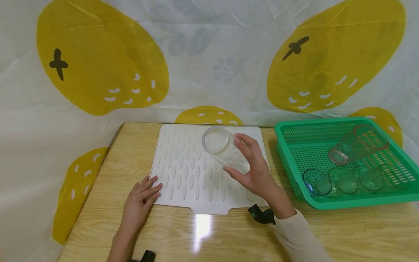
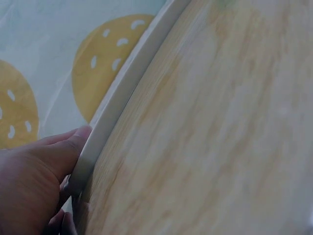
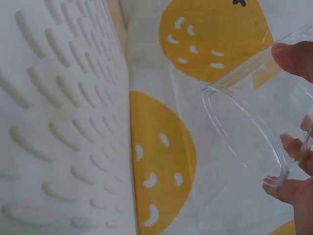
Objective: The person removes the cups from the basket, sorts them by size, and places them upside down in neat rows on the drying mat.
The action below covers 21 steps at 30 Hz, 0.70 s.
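Note:
My right hand [image 1: 255, 169] holds a clear drinking glass [image 1: 229, 153] between thumb and fingers. The glass is tilted above a white drying mat [image 1: 183, 171] with raised oval ridges, one round end toward the upper left. In the right wrist view, fingers [image 3: 296, 58] lie on the side of the glass [image 3: 244, 110], and another digit touches its round edge. My left hand [image 1: 139, 203] rests at the mat's left edge, fingertips touching it. In the left wrist view, a digit of the left hand [image 2: 44, 166] lies against the mat's pale edge [image 2: 110, 105].
A green plastic basket [image 1: 327, 203] stands on the wooden table [image 1: 170, 233] at the right. Inside, a pink-rimmed glass [image 1: 351, 145] leans, and several glasses [image 1: 347, 182] form a row along the front side. A white sheet [image 1: 209, 72] with yellow fruit prints hangs behind.

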Tool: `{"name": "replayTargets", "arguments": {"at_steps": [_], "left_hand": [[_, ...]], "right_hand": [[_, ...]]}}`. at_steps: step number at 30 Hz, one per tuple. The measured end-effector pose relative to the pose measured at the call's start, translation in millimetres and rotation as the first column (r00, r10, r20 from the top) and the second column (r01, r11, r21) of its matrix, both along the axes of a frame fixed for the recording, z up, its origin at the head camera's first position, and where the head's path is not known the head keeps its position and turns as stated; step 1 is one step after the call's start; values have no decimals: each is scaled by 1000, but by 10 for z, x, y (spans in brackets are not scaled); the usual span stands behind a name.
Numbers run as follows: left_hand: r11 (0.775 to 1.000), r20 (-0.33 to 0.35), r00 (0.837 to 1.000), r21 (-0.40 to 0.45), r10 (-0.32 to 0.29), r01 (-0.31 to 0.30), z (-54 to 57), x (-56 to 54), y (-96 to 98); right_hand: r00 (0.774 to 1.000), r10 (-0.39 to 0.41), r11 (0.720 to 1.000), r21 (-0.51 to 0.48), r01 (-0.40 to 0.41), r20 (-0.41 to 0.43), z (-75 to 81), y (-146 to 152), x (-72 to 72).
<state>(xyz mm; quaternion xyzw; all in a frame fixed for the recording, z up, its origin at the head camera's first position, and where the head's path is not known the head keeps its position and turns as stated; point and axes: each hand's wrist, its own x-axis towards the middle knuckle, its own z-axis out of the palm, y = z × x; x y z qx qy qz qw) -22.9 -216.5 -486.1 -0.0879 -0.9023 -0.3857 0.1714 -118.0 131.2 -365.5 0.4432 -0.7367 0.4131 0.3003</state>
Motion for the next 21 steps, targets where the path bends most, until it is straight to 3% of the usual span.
{"name": "replayTargets", "arguments": {"at_steps": [6,11,21], "left_hand": [[1000,86,996,-4,9,-8,50,-13,1],[1000,115,993,12,13,-15,72,-10,4],[999,157,987,-6,35,-35,123,-37,18]], "right_hand": [[1000,9,999,-45,-9,5,55,-114,-34],[1000,-12,997,-77,12,0,79,-190,-79],[992,-63,996,-60,70,107,29,-318,-135]]}}
